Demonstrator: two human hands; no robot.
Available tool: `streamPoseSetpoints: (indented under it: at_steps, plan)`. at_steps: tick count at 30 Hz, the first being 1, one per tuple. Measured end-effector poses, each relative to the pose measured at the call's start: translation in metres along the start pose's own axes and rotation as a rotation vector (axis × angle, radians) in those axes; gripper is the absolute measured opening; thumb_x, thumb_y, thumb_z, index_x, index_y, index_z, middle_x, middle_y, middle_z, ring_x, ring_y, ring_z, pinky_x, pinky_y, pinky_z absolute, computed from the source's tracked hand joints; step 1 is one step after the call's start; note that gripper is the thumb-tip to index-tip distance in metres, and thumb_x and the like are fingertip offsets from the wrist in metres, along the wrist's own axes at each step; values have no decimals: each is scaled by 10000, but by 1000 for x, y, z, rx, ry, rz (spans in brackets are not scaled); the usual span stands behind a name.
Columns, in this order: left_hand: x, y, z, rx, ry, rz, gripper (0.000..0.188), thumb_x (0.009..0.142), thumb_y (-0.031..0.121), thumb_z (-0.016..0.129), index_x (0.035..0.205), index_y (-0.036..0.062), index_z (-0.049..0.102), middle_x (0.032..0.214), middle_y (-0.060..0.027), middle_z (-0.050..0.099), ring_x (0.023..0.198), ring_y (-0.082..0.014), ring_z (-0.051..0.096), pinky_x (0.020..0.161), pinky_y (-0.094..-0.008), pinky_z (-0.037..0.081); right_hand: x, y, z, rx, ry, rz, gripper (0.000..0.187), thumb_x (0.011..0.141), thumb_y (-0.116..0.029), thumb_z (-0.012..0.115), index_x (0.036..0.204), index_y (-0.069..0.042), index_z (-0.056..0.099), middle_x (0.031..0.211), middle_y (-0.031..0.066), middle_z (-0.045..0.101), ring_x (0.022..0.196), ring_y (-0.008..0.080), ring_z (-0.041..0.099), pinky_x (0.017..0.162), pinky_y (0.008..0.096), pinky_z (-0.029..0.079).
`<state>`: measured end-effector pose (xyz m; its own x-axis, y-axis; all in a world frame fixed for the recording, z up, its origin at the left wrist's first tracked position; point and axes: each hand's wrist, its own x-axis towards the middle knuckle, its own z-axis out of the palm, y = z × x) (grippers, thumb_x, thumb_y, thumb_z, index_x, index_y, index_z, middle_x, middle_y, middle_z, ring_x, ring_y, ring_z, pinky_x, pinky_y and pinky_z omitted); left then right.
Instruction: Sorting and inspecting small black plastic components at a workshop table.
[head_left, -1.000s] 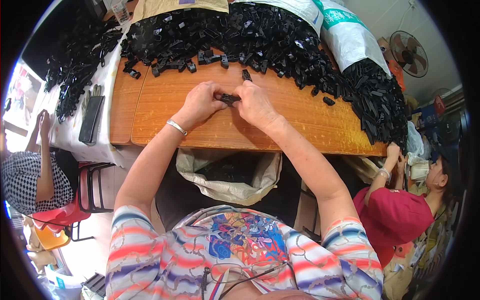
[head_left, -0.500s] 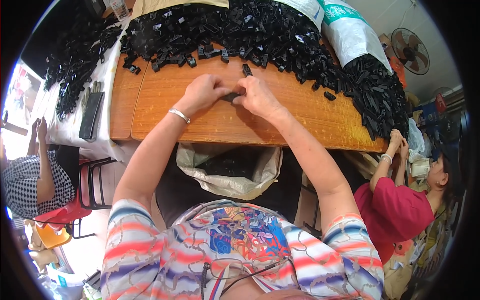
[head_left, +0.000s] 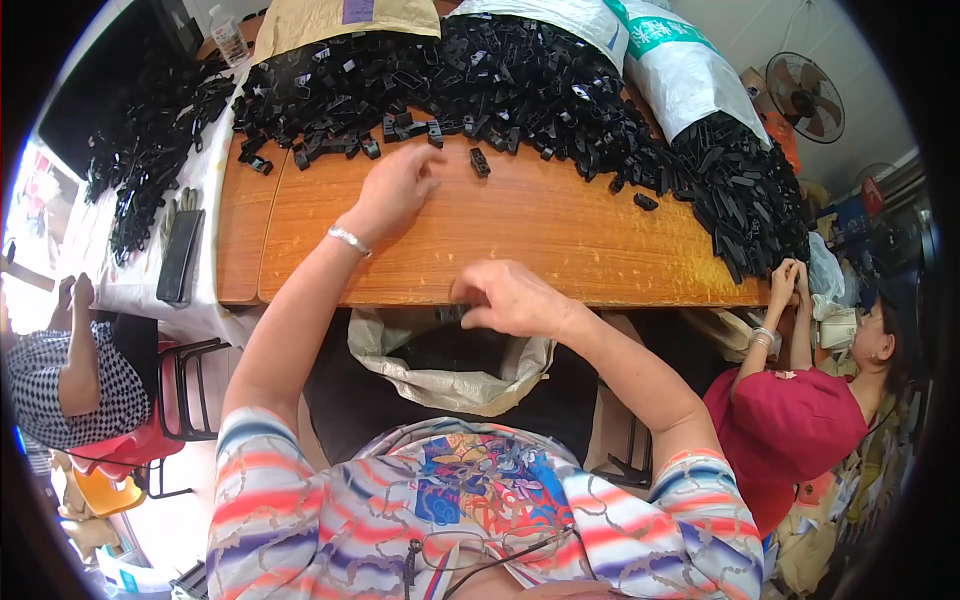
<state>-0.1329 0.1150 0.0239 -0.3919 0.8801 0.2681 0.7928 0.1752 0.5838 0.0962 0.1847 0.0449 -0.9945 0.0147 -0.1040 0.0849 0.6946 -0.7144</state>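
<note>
My left hand (head_left: pixel 396 190) reaches over the wooden table toward the near edge of a heap of small black plastic parts (head_left: pixel 405 128); its fingers are loosely bent and apart, with nothing seen in them. One black plastic part (head_left: pixel 480 162) lies alone just right of that hand. At the table's front edge, my right hand (head_left: pixel 512 298) hangs over the mouth of a woven sack (head_left: pixel 440 388) in front of my lap. Thumb and fingers there are apart. A small dark piece shows by its fingertips, apparently loose. Dark contents inside the sack are hard to make out.
Bags (head_left: pixel 345 25) lie at the back behind the heap. Long black strips (head_left: pixel 735 195) spill from a white and green sack (head_left: pixel 690 85). A black case (head_left: pixel 181 255) lies left on white cloth. Co-workers sit at left (head_left: pixel 75 380) and right (head_left: pixel 790 420).
My hands were together over the table, holding a dark part. They have separated: the left moved up toward the heap, the right came down over the sack and opened.
</note>
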Motion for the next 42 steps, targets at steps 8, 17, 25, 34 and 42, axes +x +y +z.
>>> streamPoseSetpoints:
  at_steps: [8, 17, 25, 34, 42]
  plan:
    - [52, -24, 0, 458, 113, 239, 301, 826, 52, 618, 1114, 132, 645, 1024, -86, 578, 1030, -268, 578, 836, -371, 527, 67, 53, -54, -551, 562, -29, 233, 811, 18, 575, 1021, -54, 644, 978, 159, 594, 864, 380, 642, 729, 441, 532]
    - [47, -18, -11, 548, 77, 356, 188, 787, 100, 696, 953, 72, 612, 1025, -88, 584, 1007, -273, 574, 820, -372, 521, 101, 84, -78, -726, 427, -37, 150, 761, -95, 734, 878, -45, 654, 935, 135, 594, 857, 349, 652, 732, 444, 536]
    - [0, 6, -6, 178, 9, 194, 293, 772, 138, 764, 920, 43, 530, 878, -110, 605, 890, -311, 587, 755, -409, 482, 70, 63, -62, -301, 335, 133, 262, 746, -173, 769, 905, -4, 648, 904, 170, 656, 867, 365, 647, 763, 429, 518]
    - [-19, 0, 1, 74, 78, 45, 326, 760, 160, 782, 1021, 27, 638, 920, -101, 610, 937, -294, 578, 814, -390, 488, 64, 64, -48, -398, 457, -13, 213, 770, -136, 760, 921, -9, 679, 894, 164, 659, 814, 328, 664, 730, 412, 521]
    - [-20, -4, 4, 81, 50, -20, 236, 778, 133, 752, 958, 18, 651, 876, -85, 584, 892, -270, 573, 786, -374, 480, 97, 51, -45, -344, 562, -105, 207, 734, -95, 781, 912, -24, 702, 890, 130, 629, 805, 300, 654, 723, 384, 524]
